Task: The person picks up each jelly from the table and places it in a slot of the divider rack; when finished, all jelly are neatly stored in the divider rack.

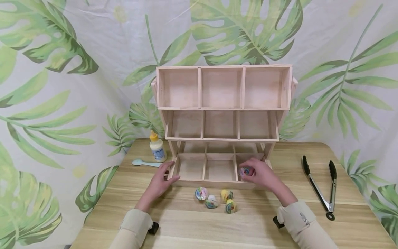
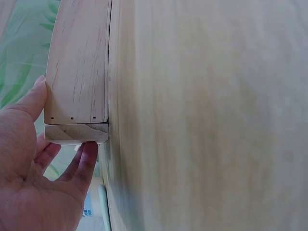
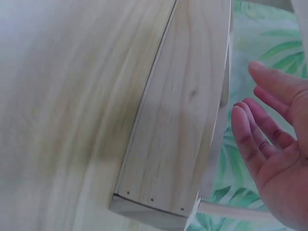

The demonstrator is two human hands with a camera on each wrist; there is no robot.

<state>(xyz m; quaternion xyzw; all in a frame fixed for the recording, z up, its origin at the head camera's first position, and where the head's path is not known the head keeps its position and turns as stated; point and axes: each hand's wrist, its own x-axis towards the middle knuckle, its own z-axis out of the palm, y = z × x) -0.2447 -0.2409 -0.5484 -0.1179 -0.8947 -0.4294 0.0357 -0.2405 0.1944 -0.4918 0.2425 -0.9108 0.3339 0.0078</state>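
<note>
left grip (image 1: 160, 181) clamped on smooth pale-wood rack (image 1: 220, 109), 7 o'clock corner | right grip (image 1: 260, 173) apart at shiny wrapped ball (image 1: 244, 172) within 5 o'clock compartment | four glossy rounded balls (image 1: 211, 202), wood-grained counter (image 1: 217, 231), 6 o'clock

Both arms (image 1: 284, 193) extended (left fingers (image 2: 85, 166) bent).

We count two hands (image 1: 159, 182), one rack (image 1: 222, 109) with three tiers (image 1: 220, 125), five small round packets (image 1: 211, 202), one bottle (image 1: 158, 149), one spoon (image 1: 146, 163), one pair of tongs (image 1: 319, 192).
</note>
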